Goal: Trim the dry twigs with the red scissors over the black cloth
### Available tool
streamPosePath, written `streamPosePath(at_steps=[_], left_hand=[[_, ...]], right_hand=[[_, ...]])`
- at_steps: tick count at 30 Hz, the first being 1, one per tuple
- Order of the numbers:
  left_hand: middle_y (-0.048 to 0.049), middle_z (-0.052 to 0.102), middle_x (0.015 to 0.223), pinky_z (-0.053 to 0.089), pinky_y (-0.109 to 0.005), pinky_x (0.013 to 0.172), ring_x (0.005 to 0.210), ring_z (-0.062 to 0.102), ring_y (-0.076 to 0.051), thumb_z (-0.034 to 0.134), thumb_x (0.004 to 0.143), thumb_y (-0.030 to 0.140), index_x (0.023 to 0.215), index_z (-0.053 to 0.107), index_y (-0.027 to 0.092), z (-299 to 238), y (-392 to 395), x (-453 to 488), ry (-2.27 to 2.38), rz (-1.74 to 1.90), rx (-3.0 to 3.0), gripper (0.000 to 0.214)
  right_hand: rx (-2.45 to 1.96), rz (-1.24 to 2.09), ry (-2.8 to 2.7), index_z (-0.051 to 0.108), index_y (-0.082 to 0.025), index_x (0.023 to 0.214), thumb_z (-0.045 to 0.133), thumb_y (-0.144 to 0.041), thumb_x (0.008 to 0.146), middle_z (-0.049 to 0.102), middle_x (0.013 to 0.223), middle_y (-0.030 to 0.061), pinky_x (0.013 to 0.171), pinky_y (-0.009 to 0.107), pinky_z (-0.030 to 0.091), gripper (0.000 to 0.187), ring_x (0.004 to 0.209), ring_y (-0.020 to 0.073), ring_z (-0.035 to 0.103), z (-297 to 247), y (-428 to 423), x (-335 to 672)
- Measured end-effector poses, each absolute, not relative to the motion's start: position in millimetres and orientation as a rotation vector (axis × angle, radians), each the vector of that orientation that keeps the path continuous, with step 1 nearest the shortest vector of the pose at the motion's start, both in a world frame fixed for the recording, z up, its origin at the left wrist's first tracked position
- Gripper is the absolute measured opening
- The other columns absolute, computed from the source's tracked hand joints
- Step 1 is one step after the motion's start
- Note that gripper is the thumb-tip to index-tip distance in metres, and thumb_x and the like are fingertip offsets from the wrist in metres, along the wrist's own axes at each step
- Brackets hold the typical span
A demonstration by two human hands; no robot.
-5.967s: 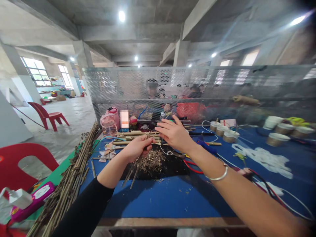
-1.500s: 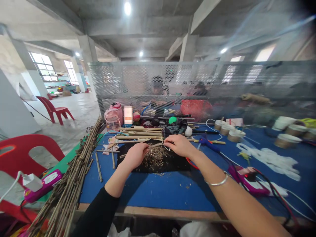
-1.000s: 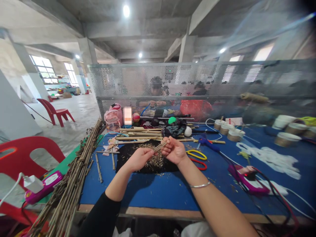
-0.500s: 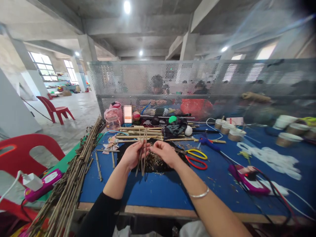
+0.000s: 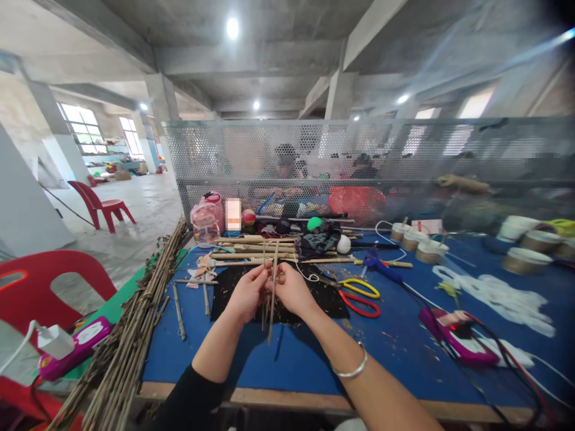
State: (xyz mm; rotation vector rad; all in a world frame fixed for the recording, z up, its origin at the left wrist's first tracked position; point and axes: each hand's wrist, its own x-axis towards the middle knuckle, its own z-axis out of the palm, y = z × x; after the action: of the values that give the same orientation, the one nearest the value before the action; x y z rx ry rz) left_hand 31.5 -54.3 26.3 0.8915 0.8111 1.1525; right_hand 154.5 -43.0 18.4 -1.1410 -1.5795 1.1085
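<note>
Thin dry sticks (image 5: 272,311) stand near-upright between my hands, above a black cloth (image 5: 330,302) strewn with plant bits. My left hand (image 5: 248,292) is closed around some of them, its fingers pinched together. From the other side, my right hand (image 5: 291,290) is closed too, its fingertips at the sticks; part of its grip is hidden. Right of the cloth lie scissors (image 5: 362,296) with one yellow and one red handle. A white string (image 5: 309,276) curls at the cloth's back edge.
A long bundle of dry stalks (image 5: 128,335) lies along the table's left edge. Cut sticks (image 5: 251,246) are stacked at the back before a perforated metal screen (image 5: 251,149). A blue glue gun (image 5: 381,266), several tubs (image 5: 431,250) and a purple power strip (image 5: 476,347) are on the right.
My hands have come closer together. The sticks have shifted right and look more upright, and my right fingers are now at them. The view has tilted slightly upward.
</note>
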Motion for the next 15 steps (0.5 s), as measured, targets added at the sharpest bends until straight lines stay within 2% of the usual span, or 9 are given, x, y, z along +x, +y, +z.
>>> streamPosePath(at_steps=[3, 5, 8, 11, 15], left_hand=[[-0.0025, 0.064, 0.073, 0.044, -0.021, 0.057, 0.056, 0.054, -0.009, 0.057, 0.076, 0.035, 0.11, 0.06, 0.015, 26, -53, 31, 0.928, 1.262, 1.155, 0.04], [-0.0052, 0.067, 0.085, 0.045, -0.027, 0.075, 0.075, 0.059, -0.014, 0.053, 0.078, 0.031, 0.107, 0.062, 0.015, 28, -53, 27, 1.034, 1.371, 1.356, 0.034], [-0.007, 0.066, 0.102, 0.039, -0.031, 0.091, 0.096, 0.057, -0.019, 0.051, 0.079, 0.027, 0.104, 0.065, 0.016, 34, -54, 24, 1.213, 1.468, 1.563, 0.03], [-0.0072, 0.065, 0.105, 0.038, -0.032, 0.092, 0.099, 0.057, -0.019, 0.05, 0.078, 0.021, 0.103, 0.066, 0.017, 39, -58, 27, 1.272, 1.451, 1.65, 0.029], [-0.0074, 0.066, 0.104, 0.039, -0.033, 0.091, 0.097, 0.058, -0.021, 0.051, 0.078, 0.021, 0.101, 0.067, 0.019, 38, -60, 31, 1.314, 1.431, 1.652, 0.028]], right_hand=[[-1.072, 1.179, -1.585, 0.047, -0.02, 0.083, 0.052, -0.02, 0.068, 0.058, 0.056, -0.0047, 0.04, 0.019, 0.03, 0.016, 0.04, 0.0077, 0.045, 32, -46, 159], [-1.031, 1.232, -1.492, 0.045, -0.02, 0.089, 0.047, -0.022, 0.07, 0.06, 0.059, -0.0042, 0.037, 0.019, 0.025, 0.019, 0.036, 0.0058, 0.037, 44, -49, 164], [-1.002, 1.217, -1.424, 0.042, -0.02, 0.094, 0.054, -0.031, 0.071, 0.06, 0.061, -0.0042, 0.041, 0.019, 0.027, 0.028, 0.041, 0.0067, 0.04, 56, -53, 168], [-0.986, 1.101, -1.512, 0.042, -0.02, 0.097, 0.067, -0.03, 0.063, 0.058, 0.064, -0.0047, 0.05, 0.02, 0.034, 0.044, 0.053, 0.0091, 0.048, 54, -54, 164], [-1.04, 0.975, -1.569, 0.043, -0.021, 0.099, 0.058, -0.028, 0.072, 0.052, 0.059, -0.006, 0.051, 0.022, 0.034, 0.031, 0.051, 0.0102, 0.047, 43, -51, 165]])
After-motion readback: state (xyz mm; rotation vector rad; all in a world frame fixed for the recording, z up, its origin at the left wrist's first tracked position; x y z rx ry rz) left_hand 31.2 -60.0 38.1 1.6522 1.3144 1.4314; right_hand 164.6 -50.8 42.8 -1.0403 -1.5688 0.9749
